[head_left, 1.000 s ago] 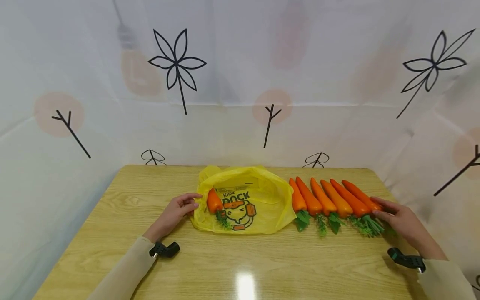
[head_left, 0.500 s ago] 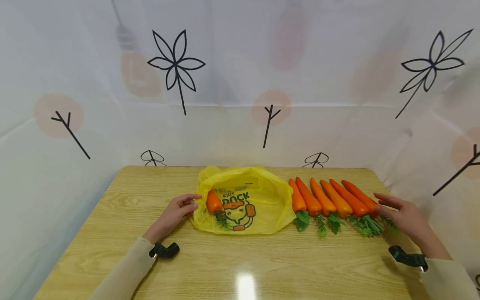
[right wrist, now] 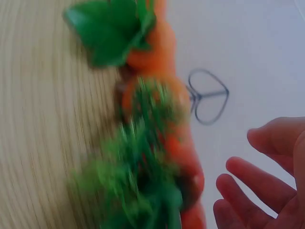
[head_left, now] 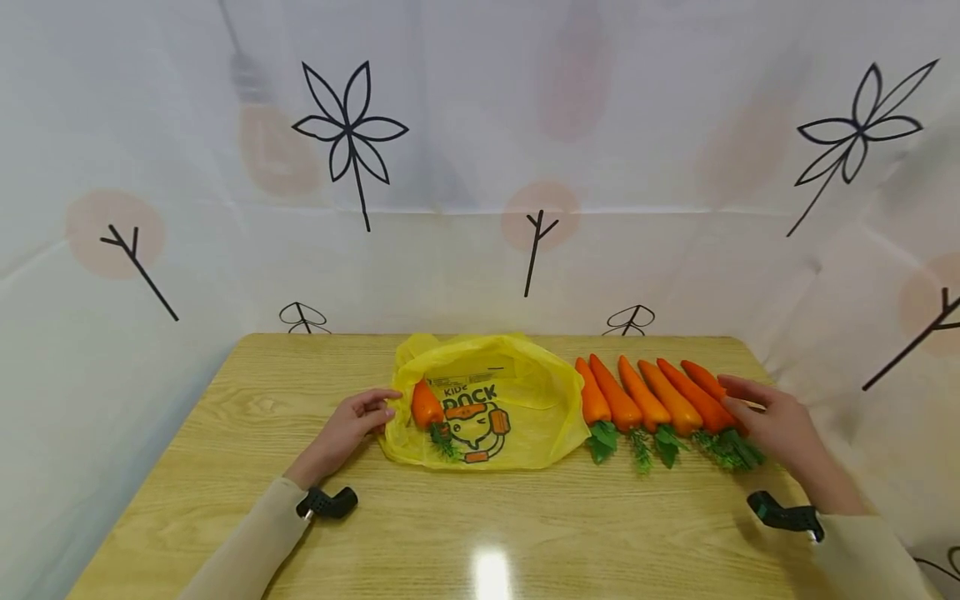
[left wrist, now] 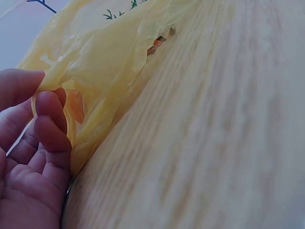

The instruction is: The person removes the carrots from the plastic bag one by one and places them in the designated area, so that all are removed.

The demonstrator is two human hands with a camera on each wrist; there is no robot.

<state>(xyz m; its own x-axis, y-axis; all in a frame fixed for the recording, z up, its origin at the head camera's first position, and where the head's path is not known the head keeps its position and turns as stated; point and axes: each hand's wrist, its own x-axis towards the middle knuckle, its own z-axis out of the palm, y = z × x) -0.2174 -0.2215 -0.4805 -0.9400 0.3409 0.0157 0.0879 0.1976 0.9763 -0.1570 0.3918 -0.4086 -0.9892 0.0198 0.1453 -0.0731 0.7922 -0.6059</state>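
Observation:
My left hand point(head_left: 351, 433) pinches the rim of a yellow plastic bag point(head_left: 543, 421) at its left side. Close up in the left wrist view, thumb and fingers grip the thin film point(left wrist: 100, 62). The bag lies with its mouth facing me, and one carrot point(head_left: 427, 406) with green leaves rests inside at the left. Several orange carrots point(head_left: 633, 396) lie in a row right of the bag, tips away from me. Over the rightmost of them hovers my right hand point(head_left: 783, 433), covering part of the end carrot. Its fingers point(right wrist: 259, 179) are spread and hold nothing in the right wrist view.
All of it lies on a wood-grain table point(head_left: 420, 533) with a bright reflection near the front. A white cloth point(head_left: 457, 267) with printed plants hangs behind and at the sides. Each wrist wears a black camera mount point(head_left: 783, 512).
My right hand drew back slightly from the end carrot, then moved left over the rightmost carrots. The left hand keeps its hold on the bag, and the carrots stay in place.

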